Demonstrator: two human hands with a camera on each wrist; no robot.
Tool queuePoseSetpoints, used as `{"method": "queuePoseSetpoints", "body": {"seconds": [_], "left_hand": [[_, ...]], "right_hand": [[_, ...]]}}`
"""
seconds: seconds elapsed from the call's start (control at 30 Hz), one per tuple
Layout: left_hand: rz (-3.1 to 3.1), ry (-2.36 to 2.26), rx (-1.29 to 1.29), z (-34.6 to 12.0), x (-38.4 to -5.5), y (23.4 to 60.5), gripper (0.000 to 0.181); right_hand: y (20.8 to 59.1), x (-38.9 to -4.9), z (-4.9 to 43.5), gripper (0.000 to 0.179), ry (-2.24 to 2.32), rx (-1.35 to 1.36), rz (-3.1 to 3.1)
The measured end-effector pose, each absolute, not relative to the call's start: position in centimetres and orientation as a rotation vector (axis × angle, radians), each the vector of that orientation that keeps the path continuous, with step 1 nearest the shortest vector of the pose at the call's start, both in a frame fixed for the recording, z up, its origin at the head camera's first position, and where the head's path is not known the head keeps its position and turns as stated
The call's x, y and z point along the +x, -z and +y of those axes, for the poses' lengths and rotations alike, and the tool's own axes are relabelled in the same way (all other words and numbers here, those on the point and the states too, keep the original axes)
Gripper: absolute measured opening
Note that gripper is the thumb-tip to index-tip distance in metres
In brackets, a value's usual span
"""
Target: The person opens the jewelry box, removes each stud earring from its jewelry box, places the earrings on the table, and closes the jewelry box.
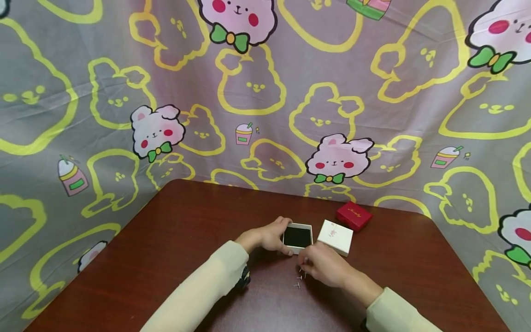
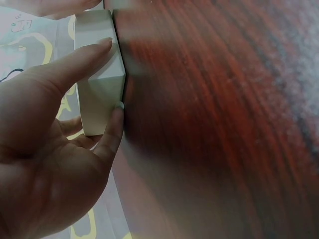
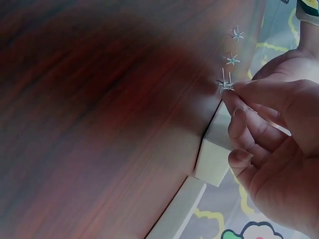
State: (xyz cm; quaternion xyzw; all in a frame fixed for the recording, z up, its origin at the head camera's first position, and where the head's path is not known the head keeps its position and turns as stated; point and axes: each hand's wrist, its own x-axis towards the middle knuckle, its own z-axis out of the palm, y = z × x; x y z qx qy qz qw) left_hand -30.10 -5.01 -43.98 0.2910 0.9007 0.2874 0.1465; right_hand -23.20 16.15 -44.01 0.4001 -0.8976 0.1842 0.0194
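A small white box (image 1: 312,229) with a black lining stands without its lid on the table. My left hand (image 1: 274,234) grips it by its left side; in the left wrist view the thumb (image 2: 94,55) lies along one wall and other fingers reach round the corner. Just in front of the box, my right hand (image 1: 325,265) is low over the tabletop. In the right wrist view its thumb and index finger pinch a small silver star stud earring, largely hidden by the fingertips. More star stud earrings (image 3: 232,59) lie in a row, posts up, beside those fingertips.
Right of the open box lies a white lid (image 1: 338,234) with a small red print. Behind it is a red box (image 1: 354,216) with gold lettering. The brown table (image 1: 199,207) ends at a patterned curtain (image 1: 257,124).
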Motion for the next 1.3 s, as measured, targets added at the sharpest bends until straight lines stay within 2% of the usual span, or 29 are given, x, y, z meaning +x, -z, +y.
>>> {"method": "queuePoseSetpoints", "body": {"seconds": [0.53, 1.3], "left_hand": [[2.617, -0.814, 0.849, -5.0, -30.3, 43.9, 0.086], [2.599, -0.796, 0.826, -5.0, -30.0, 43.9, 0.086]], "right_hand": [[43.6, -23.5, 16.3, 0.012, -0.557, 1.28, -2.719], [42.0, -23.9, 17.2, 0.012, -0.52, 1.11, -2.759]]}}
